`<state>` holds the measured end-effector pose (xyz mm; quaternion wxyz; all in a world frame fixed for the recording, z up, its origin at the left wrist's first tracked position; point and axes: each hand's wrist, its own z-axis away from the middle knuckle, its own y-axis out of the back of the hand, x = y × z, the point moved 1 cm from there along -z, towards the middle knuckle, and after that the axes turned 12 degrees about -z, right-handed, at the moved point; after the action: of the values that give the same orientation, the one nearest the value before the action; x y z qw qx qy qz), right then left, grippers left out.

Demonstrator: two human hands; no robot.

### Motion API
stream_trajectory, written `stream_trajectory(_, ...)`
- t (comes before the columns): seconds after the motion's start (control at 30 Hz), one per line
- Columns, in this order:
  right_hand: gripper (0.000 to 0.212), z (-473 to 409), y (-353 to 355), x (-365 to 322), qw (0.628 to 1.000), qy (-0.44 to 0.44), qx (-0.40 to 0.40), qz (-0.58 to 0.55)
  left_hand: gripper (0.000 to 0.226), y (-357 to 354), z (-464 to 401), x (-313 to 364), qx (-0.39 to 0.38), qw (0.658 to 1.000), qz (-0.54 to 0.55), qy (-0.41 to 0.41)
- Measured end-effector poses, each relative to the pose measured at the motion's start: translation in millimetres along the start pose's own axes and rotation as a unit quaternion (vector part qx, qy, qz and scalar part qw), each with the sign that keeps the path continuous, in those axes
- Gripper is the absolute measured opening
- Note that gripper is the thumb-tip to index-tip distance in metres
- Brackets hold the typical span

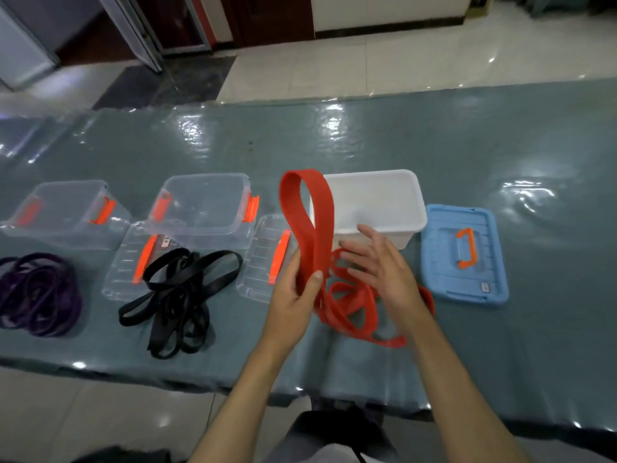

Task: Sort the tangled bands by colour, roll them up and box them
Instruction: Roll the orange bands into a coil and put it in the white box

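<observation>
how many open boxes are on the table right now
3, none visibly holding bands. A clear box stands far left behind the purple bands, a second clear box behind the black bands, and a white box behind the hands. None seems hidden.

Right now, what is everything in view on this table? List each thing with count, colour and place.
red bands: one pile, red, centre, one loop raised
black bands: one pile, black, left of centre
purple bands: one pile, purple, far left
clear boxes: two, orange latches, behind the piles
clear lids: two, beside the boxes
white box: one, open, centre right
blue lid: one, orange handle, right
table: teal cover
left hand: grips the raised loop
right hand: open over the pile
</observation>
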<state>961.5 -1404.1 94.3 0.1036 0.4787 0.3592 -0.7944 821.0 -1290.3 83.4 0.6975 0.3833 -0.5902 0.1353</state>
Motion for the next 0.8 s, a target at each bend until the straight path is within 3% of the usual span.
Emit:
stream_trajectory(0.07, 0.058, -7, -11, -15, 0.999, -0.026, -0.017, -0.015, 0.057, -4, -1, -3, -0.064, 0.996, -0.042, -0.035)
stream_trajectory(0.17, 0.039, -9, -25, -20, 0.999, -0.024, -0.029, -0.02, 0.066, -16, -3, -10, -0.14, 0.981, -0.104, -0.084)
stream_trajectory(0.3, 0.018, -13, -39, -3, 0.992, 0.073, 0.071, 0.07, 0.062, -31, -9, -8, -0.149, 0.973, -0.125, -0.126)
stream_trajectory(0.43, 0.024, -20, -47, 4, 0.985, 0.093, 0.139, 0.045, 0.071, -35, -17, -16, -0.179, 0.965, -0.125, -0.144)
stream_trajectory(0.53, 0.025, -27, -43, 2, 0.99, 0.078, 0.122, -0.001, 0.084, -22, -33, -13, -0.141, 0.986, -0.058, -0.061)
stream_trajectory(0.6, 0.029, -25, -46, 1, 0.992, 0.088, 0.094, -0.003, 0.085, -6, -48, 6, -0.108, 0.992, 0.058, -0.019)
stream_trajectory(0.67, 0.032, -22, -53, 1, 0.994, 0.086, 0.063, -0.001, 0.08, 7, -64, 22, -0.116, 0.982, 0.146, -0.018)
stream_trajectory(0.73, 0.033, -22, -58, 0, 0.997, 0.078, 0.023, -0.013, 0.073, 19, -76, 31, -0.105, 0.981, 0.158, -0.048)
stream_trajectory(0.8, 0.039, -24, -63, -7, 0.996, 0.084, -0.005, -0.016, 0.051, 29, -81, 39, -0.08, 0.98, 0.156, -0.092)
